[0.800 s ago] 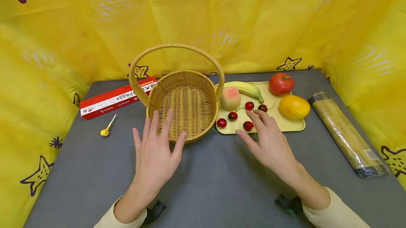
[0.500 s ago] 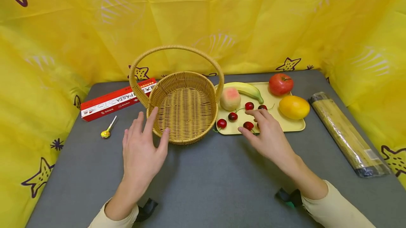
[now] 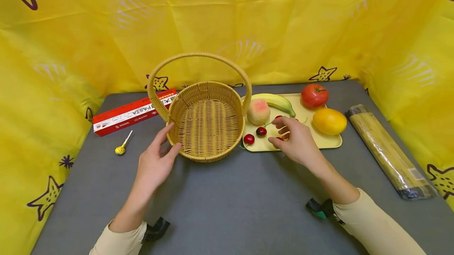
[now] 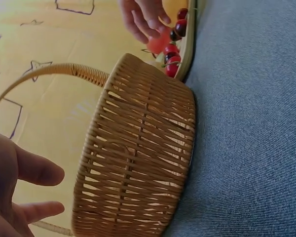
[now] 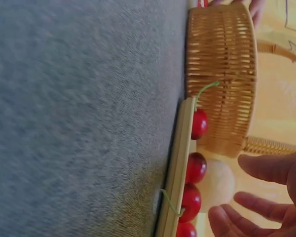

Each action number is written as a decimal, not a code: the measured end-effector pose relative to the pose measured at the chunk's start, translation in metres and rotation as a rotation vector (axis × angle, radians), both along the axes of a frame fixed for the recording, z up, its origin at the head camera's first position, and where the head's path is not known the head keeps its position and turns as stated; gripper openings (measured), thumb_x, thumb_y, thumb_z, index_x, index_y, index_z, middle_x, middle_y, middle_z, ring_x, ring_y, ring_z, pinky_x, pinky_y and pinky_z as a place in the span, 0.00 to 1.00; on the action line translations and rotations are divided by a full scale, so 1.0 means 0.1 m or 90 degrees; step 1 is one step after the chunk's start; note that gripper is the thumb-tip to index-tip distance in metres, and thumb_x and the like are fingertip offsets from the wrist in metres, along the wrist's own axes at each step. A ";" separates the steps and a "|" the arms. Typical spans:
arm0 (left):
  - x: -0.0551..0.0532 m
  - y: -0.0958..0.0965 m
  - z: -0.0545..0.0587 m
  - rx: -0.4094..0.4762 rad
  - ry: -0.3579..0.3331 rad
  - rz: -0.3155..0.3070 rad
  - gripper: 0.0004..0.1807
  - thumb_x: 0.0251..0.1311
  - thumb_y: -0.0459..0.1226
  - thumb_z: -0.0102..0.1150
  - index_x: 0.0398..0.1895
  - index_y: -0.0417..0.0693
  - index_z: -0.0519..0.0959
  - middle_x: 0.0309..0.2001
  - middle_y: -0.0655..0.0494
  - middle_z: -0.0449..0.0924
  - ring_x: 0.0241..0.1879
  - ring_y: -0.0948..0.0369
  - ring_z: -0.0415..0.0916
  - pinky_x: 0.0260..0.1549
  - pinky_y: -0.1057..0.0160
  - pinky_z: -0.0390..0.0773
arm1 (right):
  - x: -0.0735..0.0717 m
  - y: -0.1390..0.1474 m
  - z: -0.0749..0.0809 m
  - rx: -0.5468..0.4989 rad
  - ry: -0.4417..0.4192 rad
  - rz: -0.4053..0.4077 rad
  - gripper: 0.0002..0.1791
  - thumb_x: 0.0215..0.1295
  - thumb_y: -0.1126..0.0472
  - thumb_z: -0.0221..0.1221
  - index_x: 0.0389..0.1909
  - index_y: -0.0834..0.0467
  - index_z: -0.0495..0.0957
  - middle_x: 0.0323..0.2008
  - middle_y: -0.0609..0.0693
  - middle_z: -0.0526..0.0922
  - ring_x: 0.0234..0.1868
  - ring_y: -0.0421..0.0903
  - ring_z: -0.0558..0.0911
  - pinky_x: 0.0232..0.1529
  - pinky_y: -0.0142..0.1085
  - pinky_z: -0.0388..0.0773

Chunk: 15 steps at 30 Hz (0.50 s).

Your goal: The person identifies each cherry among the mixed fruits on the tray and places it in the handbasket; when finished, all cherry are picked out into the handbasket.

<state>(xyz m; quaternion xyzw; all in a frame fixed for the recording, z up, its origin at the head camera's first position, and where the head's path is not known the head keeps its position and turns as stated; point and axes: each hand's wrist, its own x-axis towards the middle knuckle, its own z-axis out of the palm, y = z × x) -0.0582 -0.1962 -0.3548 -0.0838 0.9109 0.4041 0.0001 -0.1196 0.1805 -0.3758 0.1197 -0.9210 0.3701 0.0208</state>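
Observation:
Beside the left front rim of an empty wicker basket [image 3: 204,159] hovers my left hand [image 3: 153,166], thumb and fingers apart. The left wrist view shows its fingers short of the basket wall [image 4: 133,148]. My right hand [image 3: 298,141] is over the front of a pale yellow tray [image 3: 320,143], fingers bent and parted with nothing between them. Below and beside it lie several cherries [image 3: 261,131], some hidden by the hand. The tray also bears a peach [image 3: 259,112], a banana [image 3: 276,101], a red tomato-like fruit [image 3: 314,96] and a yellow mango [image 3: 330,121].
A red pasta box [image 3: 133,114] lies behind and left of the basket. In front of that box is a lollipop [image 3: 120,150]. A plastic-wrapped bamboo roll [image 3: 390,152] lies along the right side. Yellow printed cloth [image 3: 198,22] hangs around the grey table [image 3: 227,211].
My left hand has moved left from over the basket's front to beside its left rim, its fingers drawing in. The right hand's fingers have bent more over the cherries.

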 end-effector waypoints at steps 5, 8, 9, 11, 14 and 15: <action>-0.08 -0.07 -0.04 0.099 -0.050 -0.006 0.34 0.74 0.47 0.59 0.80 0.72 0.62 0.74 0.46 0.70 0.51 0.52 0.88 0.45 0.63 0.85 | -0.11 0.00 0.02 -0.036 -0.072 0.012 0.24 0.61 0.62 0.74 0.57 0.61 0.81 0.48 0.61 0.86 0.46 0.55 0.88 0.49 0.50 0.89; -0.10 -0.10 -0.06 0.183 -0.069 -0.011 0.35 0.74 0.43 0.60 0.81 0.69 0.61 0.75 0.43 0.65 0.46 0.58 0.87 0.43 0.69 0.87 | -0.18 -0.02 0.04 -0.037 -0.104 0.017 0.23 0.60 0.62 0.74 0.57 0.61 0.82 0.49 0.60 0.87 0.46 0.54 0.88 0.46 0.45 0.89; -0.10 -0.10 -0.06 0.213 -0.073 -0.013 0.36 0.74 0.42 0.60 0.81 0.68 0.60 0.76 0.42 0.64 0.49 0.58 0.86 0.45 0.68 0.87 | -0.20 -0.02 0.05 -0.037 -0.112 0.018 0.23 0.60 0.63 0.74 0.56 0.61 0.82 0.49 0.60 0.87 0.46 0.54 0.88 0.45 0.43 0.89; -0.11 -0.10 -0.07 0.262 -0.078 -0.015 0.37 0.74 0.39 0.60 0.82 0.66 0.58 0.76 0.41 0.62 0.52 0.58 0.84 0.49 0.64 0.88 | -0.24 -0.04 0.05 -0.033 -0.121 0.018 0.22 0.59 0.63 0.74 0.55 0.61 0.83 0.48 0.59 0.87 0.45 0.54 0.88 0.44 0.41 0.88; -0.12 -0.10 -0.08 0.314 -0.080 -0.017 0.39 0.74 0.35 0.60 0.83 0.62 0.56 0.75 0.40 0.61 0.56 0.57 0.81 0.50 0.61 0.88 | -0.27 -0.06 0.05 -0.022 -0.128 0.017 0.21 0.58 0.63 0.75 0.53 0.60 0.84 0.46 0.58 0.88 0.44 0.52 0.88 0.42 0.38 0.87; -0.13 -0.10 -0.08 0.326 -0.080 -0.017 0.40 0.73 0.34 0.60 0.83 0.60 0.55 0.75 0.39 0.60 0.56 0.58 0.81 0.50 0.62 0.88 | -0.28 -0.07 0.05 -0.020 -0.129 0.017 0.21 0.58 0.63 0.75 0.52 0.60 0.84 0.45 0.58 0.88 0.43 0.52 0.88 0.41 0.37 0.86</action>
